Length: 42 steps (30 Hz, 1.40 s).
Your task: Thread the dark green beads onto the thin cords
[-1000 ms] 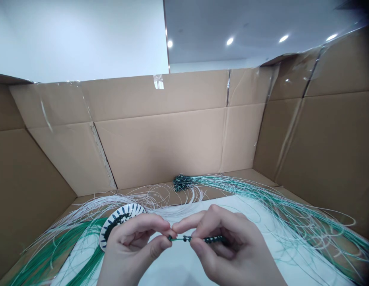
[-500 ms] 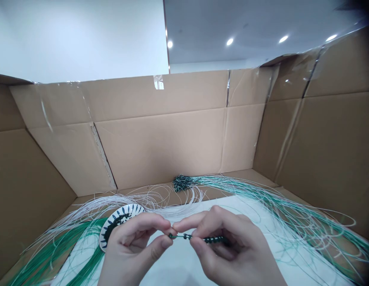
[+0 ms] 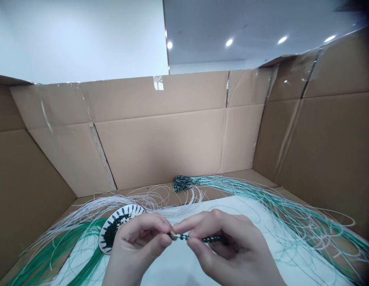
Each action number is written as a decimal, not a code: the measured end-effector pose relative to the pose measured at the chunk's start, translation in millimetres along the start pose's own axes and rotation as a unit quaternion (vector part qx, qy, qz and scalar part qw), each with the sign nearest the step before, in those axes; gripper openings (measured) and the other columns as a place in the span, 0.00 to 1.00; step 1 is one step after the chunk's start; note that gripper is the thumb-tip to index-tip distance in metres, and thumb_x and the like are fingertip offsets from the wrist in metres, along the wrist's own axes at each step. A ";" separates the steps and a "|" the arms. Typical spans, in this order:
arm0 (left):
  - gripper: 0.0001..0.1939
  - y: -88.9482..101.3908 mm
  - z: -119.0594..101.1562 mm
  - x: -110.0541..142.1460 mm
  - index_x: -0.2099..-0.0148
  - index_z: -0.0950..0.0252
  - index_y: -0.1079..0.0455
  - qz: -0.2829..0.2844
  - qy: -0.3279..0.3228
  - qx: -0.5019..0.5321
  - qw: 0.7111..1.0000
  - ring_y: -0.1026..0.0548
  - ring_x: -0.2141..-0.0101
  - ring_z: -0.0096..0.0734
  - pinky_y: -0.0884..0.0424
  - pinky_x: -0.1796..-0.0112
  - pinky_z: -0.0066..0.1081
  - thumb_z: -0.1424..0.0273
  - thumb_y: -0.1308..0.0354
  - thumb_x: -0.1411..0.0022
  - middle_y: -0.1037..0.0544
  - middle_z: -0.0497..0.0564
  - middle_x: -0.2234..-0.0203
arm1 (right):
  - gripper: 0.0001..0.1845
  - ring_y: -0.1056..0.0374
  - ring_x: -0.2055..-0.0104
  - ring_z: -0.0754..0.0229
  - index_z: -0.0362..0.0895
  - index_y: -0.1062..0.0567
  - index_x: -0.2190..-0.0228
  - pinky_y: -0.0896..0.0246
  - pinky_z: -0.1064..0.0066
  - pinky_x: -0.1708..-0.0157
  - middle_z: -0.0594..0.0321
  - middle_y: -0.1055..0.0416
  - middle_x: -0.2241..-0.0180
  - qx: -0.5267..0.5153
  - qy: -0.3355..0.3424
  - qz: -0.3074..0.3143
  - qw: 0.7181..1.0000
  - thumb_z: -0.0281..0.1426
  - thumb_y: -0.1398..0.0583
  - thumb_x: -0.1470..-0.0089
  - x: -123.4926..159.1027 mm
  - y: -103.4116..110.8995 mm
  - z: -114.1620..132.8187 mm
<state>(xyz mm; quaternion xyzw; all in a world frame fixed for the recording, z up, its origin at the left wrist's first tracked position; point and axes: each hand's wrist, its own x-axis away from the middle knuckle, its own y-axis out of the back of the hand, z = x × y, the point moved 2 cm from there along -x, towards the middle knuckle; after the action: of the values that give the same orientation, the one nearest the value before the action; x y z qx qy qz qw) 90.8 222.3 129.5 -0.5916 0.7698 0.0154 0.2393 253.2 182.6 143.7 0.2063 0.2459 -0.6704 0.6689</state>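
My left hand point(image 3: 136, 246) pinches the left end of a thin green cord point(image 3: 180, 236) strung with small dark beads. My right hand point(image 3: 229, 246) pinches the same cord from the right, and a short run of threaded dark beads point(image 3: 211, 239) shows under its fingers. The fingertips of both hands nearly touch above the white sheet point(image 3: 178, 266). Just left of my left hand stands a small black-and-white patterned dish point(image 3: 111, 228) holding loose dark beads.
Cardboard walls point(image 3: 172, 143) enclose the work area on three sides. White cords point(image 3: 92, 210) and green cords point(image 3: 47, 254) fan out at the left. A bundle of beaded green cords point(image 3: 183, 182) lies at the back, its strands spreading to the right point(image 3: 292, 222).
My hands have drawn slightly closer together along the cord, and the bare gap of cord between the fingertips is shorter. Nothing else moved.
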 end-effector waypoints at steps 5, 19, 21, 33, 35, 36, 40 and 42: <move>0.10 -3.4 4.7 2.2 0.75 0.58 0.19 -0.031 0.042 0.074 0.996 0.22 0.74 0.24 0.26 0.69 0.19 0.63 0.21 0.55 0.19 0.43 0.80 | 0.14 0.43 0.81 0.69 0.51 0.23 0.74 0.63 0.73 0.85 0.69 0.15 0.65 -0.013 0.010 -0.005 1.000 0.18 0.37 0.51 -1.2 -1.4 -0.9; 0.11 -9.3 3.1 5.3 0.76 0.58 0.19 -0.045 0.073 0.090 0.992 0.22 0.74 0.27 0.27 0.68 0.23 0.62 0.20 0.57 0.19 0.44 0.80 | 0.16 0.38 0.79 0.69 0.51 0.24 0.73 0.61 0.73 0.84 0.72 0.15 0.65 0.014 0.023 -0.006 1.000 0.16 0.37 0.50 1.8 -2.0 1.6; 0.14 -12.6 1.5 5.6 0.78 0.59 0.20 -0.074 0.078 0.093 0.990 0.23 0.75 0.25 0.27 0.69 0.21 0.61 0.19 0.61 0.20 0.43 0.81 | 0.16 0.37 0.78 0.69 0.51 0.25 0.73 0.62 0.72 0.84 0.71 0.15 0.65 0.020 0.026 -0.005 0.999 0.16 0.37 0.50 1.7 -2.2 3.4; 0.06 1.8 1.3 3.8 0.72 0.55 0.17 -0.002 -0.022 -0.019 1.000 0.22 0.73 0.26 0.25 0.68 0.19 0.63 0.24 0.50 0.17 0.44 0.78 | 0.13 0.33 0.78 0.67 0.49 0.23 0.75 0.61 0.72 0.84 0.66 0.15 0.67 0.007 0.002 -0.003 1.000 0.18 0.36 0.52 0.9 -0.4 2.6; 0.05 1.5 0.1 3.1 0.71 0.54 0.16 0.007 -0.037 -0.029 0.999 0.22 0.73 0.26 0.25 0.67 0.19 0.63 0.24 0.49 0.17 0.44 0.78 | 0.11 0.32 0.77 0.66 0.49 0.23 0.76 0.62 0.73 0.84 0.65 0.15 0.69 0.005 -0.019 0.006 1.000 0.20 0.36 0.52 -0.3 0.8 1.0; 0.04 1.4 0.1 2.5 0.71 0.53 0.16 0.008 -0.039 -0.033 0.999 0.22 0.72 0.26 0.25 0.67 0.19 0.63 0.24 0.49 0.17 0.44 0.78 | 0.10 0.32 0.77 0.65 0.49 0.23 0.76 0.61 0.73 0.84 0.65 0.16 0.69 0.004 -0.029 0.011 1.000 0.21 0.36 0.52 -0.9 1.4 0.3; 0.05 0.9 2.5 0.2 0.71 0.54 0.16 0.011 -0.031 -0.037 0.999 0.22 0.72 0.25 0.25 0.67 0.19 0.63 0.24 0.49 0.17 0.44 0.77 | 0.08 0.33 0.76 0.65 0.48 0.23 0.76 0.60 0.73 0.83 0.63 0.16 0.69 0.003 -0.045 0.020 0.999 0.22 0.36 0.52 -2.7 2.5 -0.6; 0.05 -0.1 3.1 0.1 0.71 0.55 0.16 0.013 -0.027 -0.033 0.999 0.22 0.72 0.26 0.25 0.67 0.19 0.64 0.24 0.49 0.17 0.45 0.77 | 0.08 0.32 0.76 0.64 0.47 0.24 0.76 0.61 0.73 0.83 0.62 0.16 0.69 0.005 -0.045 0.021 0.999 0.22 0.36 0.52 -3.0 2.4 -0.1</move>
<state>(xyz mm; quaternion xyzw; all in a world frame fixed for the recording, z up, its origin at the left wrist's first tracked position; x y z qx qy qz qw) 91.9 223.1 126.7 -0.5881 0.7701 0.0600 0.2397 255.6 185.1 145.3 0.1845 0.2081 -0.6664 0.6918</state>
